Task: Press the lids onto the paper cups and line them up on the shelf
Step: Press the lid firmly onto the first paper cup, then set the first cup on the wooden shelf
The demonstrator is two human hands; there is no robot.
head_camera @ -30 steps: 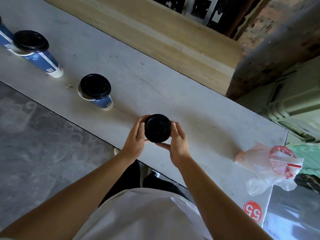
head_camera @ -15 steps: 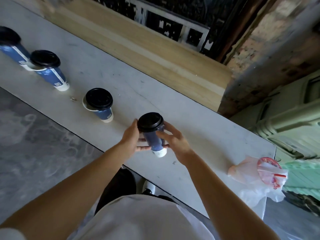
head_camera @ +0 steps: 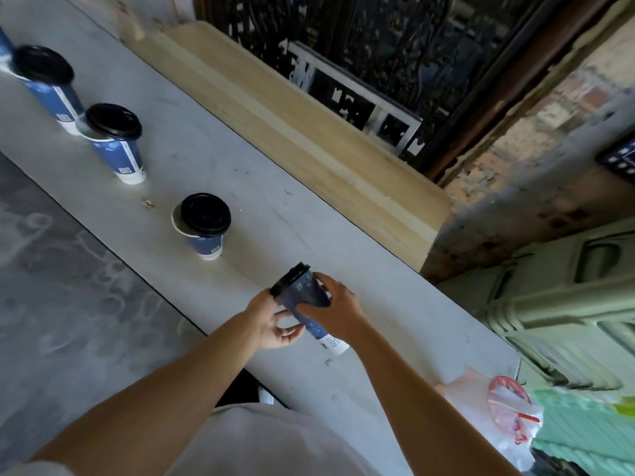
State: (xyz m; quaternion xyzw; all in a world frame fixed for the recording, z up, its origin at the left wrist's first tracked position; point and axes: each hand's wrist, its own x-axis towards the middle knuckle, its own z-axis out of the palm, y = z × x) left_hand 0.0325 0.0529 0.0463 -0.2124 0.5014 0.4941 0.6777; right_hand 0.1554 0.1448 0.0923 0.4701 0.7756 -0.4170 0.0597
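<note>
Grey shelf below: my right hand wraps the cup, lid tilted up-left, base down-right; I cannot tell the grip of my left hand.

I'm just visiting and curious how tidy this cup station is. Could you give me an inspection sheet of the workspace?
Surface: grey shelf, scuffed.
Job's things: three lidded cups standing in a row; nearest cup's white rim shows beside its lid; held cup, lidded, tilted over the shelf.
Clutter: plastic bag at the right end; small crumb near the row.
Grips: left hand and right hand both hold the held cup.
Cables: nothing seen.
Surroundings: wooden board behind, brick wall, green crates at right.
</note>
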